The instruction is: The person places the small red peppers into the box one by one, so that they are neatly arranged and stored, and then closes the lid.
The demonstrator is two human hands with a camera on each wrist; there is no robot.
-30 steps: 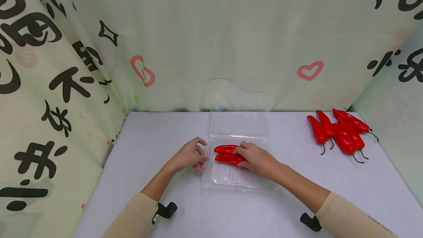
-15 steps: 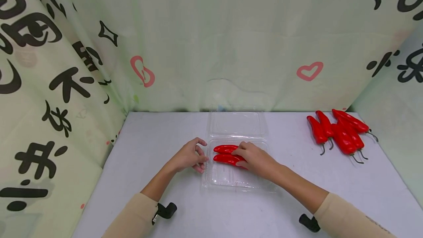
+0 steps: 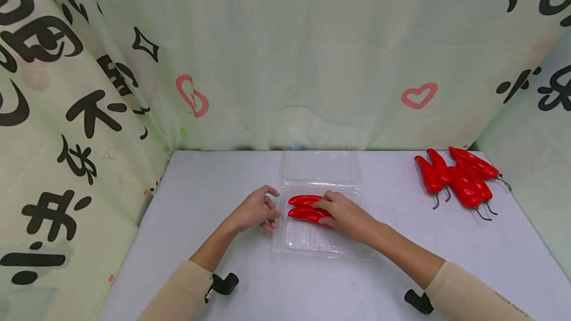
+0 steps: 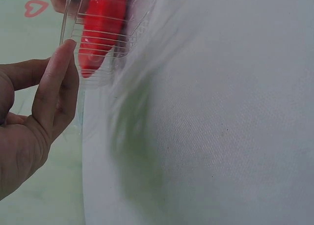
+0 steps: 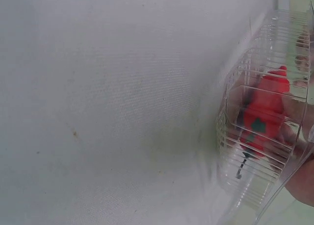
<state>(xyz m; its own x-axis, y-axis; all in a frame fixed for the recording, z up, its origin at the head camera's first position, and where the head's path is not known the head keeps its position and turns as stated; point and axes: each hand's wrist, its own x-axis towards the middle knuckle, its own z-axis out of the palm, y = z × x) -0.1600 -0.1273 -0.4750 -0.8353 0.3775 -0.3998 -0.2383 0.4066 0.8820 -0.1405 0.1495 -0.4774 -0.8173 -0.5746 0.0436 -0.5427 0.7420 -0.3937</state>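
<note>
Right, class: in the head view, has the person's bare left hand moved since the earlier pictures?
No: judged against the white table, the bare left hand shows no visible shift, staying beside the clear plastic box.

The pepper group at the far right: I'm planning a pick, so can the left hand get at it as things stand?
Probably not directly: the right hand, over the clear container, lies between the left hand and the pepper group.

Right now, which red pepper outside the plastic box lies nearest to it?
The leftmost loose pepper in the head view; the others lie farther right of the box.
</note>
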